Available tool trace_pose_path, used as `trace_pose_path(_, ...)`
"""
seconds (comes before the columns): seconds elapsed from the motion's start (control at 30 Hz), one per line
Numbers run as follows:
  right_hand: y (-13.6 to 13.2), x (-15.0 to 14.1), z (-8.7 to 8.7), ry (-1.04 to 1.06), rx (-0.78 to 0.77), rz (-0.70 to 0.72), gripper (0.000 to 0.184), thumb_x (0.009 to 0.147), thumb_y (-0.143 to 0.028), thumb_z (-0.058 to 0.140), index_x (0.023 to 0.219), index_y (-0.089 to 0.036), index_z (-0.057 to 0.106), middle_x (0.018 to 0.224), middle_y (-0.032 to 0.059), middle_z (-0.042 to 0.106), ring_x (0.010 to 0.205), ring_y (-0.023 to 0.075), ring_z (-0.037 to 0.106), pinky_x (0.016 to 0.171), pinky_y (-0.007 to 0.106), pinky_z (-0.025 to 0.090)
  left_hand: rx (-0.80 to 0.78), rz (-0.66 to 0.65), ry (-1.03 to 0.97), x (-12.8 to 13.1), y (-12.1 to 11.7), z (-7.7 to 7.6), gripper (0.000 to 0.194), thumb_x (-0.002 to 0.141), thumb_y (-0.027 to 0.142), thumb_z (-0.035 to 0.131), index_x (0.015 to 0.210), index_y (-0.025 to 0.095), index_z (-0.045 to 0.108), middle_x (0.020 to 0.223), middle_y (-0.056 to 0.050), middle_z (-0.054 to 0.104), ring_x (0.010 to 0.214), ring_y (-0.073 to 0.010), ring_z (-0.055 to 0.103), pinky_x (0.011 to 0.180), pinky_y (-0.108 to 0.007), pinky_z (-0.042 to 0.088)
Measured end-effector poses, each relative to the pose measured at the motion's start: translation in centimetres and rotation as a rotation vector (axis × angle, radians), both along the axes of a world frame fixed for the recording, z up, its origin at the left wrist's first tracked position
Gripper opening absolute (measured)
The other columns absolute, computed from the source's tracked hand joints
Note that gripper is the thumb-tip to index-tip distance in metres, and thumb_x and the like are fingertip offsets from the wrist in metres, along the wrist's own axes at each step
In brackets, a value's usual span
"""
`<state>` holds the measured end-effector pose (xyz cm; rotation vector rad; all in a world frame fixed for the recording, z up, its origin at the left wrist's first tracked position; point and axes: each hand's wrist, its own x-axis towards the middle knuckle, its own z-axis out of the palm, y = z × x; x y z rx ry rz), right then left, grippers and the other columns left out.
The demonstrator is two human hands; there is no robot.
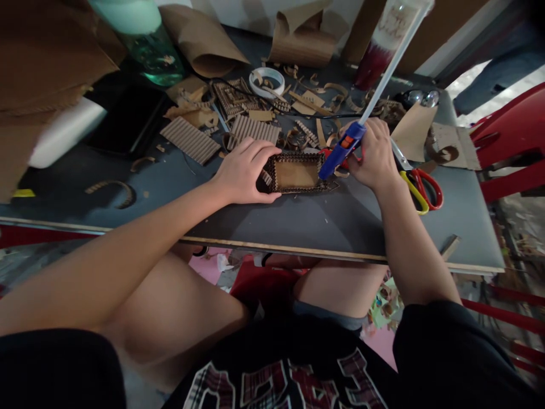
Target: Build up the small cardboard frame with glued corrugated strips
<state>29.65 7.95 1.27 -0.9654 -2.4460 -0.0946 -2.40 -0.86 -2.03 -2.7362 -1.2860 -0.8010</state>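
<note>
A small rectangular cardboard tray (297,174) with a corrugated rim lies on the dark tabletop in front of me. My left hand (249,172) grips its left end, thumb at the near side and fingers at the far side. My right hand (374,150) is wrapped round a blue hot glue gun (340,152), which tilts down to the left. Its tip is at the tray's right end; whether it touches the rim I cannot tell. A long white glue stick (394,62) sticks out of the gun's back.
Scissors (426,190) with red and yellow handles lie right of my right hand. Behind the tray are corrugated scraps (255,132), a white tape roll (267,83) and a black cable. A green bottle (142,45) and a cup with red liquid (374,57) stand at the back.
</note>
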Motion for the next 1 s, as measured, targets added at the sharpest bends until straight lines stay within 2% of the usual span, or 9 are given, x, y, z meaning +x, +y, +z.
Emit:
trace_pose_path(0.2,0.05,0.10,-0.33,-0.007,0.044,-0.015,0.048,0.083,-0.049,0.059,0.126,-0.032,0.046,0.123,0.0108,0.060,0.112,0.0374,0.055,0.097,0.065,0.043,0.029,0.001,0.012,0.00,-0.06,0.08,0.085,0.072,0.055,0.078,0.141,0.017,0.045,0.132,-0.019,0.057,0.119,-0.0409,0.057,0.101,-0.061,0.049)
trace_pose_path(0.37,0.24,0.29,-0.44,0.029,-0.006,0.015,0.045,0.086,-0.047,0.056,0.128,-0.034,0.048,0.127,0.0078,0.060,0.118,0.0382,0.054,0.100,0.067,0.041,0.041,0.003,0.008,-0.02,-0.06,0.02,0.087,0.070,0.052,0.080,0.141,0.019,0.045,0.132,-0.017,0.058,0.120,-0.0397,0.057,0.101,-0.060,0.050)
trace_pose_path(0.6,0.09,0.22,-0.05,0.026,-0.035,0.004,0.032,0.086,-0.038,0.054,0.118,-0.035,0.053,0.121,0.0060,0.065,0.118,0.0348,0.056,0.104,0.064,0.043,0.036,-0.002,0.018,0.02,-0.12,0.16,0.087,0.070,0.051,0.081,0.141,0.017,0.044,0.132,-0.018,0.057,0.120,-0.0399,0.057,0.102,-0.059,0.049)
trace_pose_path(0.87,0.23,0.43,-0.09,0.067,-0.034,0.042,0.032,0.095,-0.048,0.045,0.123,-0.037,0.054,0.121,0.0049,0.067,0.120,0.0351,0.060,0.104,0.064,0.046,0.042,0.003,0.018,0.12,-0.22,0.32,0.082,0.073,0.053,0.077,0.139,0.016,0.046,0.131,-0.018,0.058,0.120,-0.0391,0.058,0.102,-0.058,0.050)
trace_pose_path(1.0,0.32,0.47,-0.13,0.084,-0.022,0.051,0.032,0.096,-0.049,0.044,0.122,-0.035,0.056,0.118,0.0055,0.067,0.119,0.0343,0.061,0.105,0.064,0.046,0.047,0.000,0.018,0.09,-0.19,0.30,0.082,0.072,0.053,0.078,0.138,0.016,0.047,0.131,-0.018,0.058,0.119,-0.0388,0.058,0.102,-0.058,0.050)
